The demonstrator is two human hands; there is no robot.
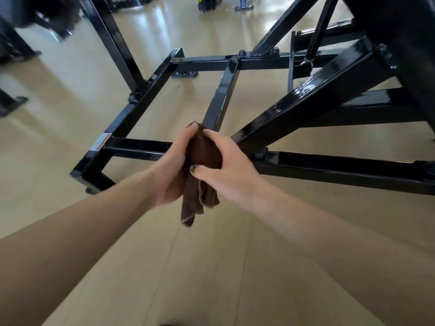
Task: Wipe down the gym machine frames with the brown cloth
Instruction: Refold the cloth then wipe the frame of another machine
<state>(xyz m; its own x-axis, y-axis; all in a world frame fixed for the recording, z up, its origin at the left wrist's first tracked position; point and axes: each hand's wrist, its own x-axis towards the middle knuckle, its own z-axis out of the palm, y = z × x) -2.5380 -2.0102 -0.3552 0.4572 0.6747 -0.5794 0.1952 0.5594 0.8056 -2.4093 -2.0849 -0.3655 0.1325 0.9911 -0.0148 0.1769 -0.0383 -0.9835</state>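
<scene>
Both bare forearms reach in from the bottom edge and meet over the floor (58, 137), just short of the black gym machine frame (306, 97). On the left, the left hand (173, 170) is curled round the brown cloth (203, 156), its fingertips hooked over the top fold and its palm along the cloth's left side. Bunched between the two hands, the cloth is held in the air (not touching any bar), with two loose ends hanging below the palms and a pale hem showing along their edges. On the right, the right hand (227, 168) closes over the cloth's other side, thumb pressed across the front and fingers wrapped over the top. Each hand's grip is thus pinched on the cloth. Behind them lies the frame's base, a rectangle of square tubes on the glossy tan floor, with a cross tube running away from the hands and a thick shiny beam rising to the upper right. Far left, what may be another machine is blurred.
</scene>
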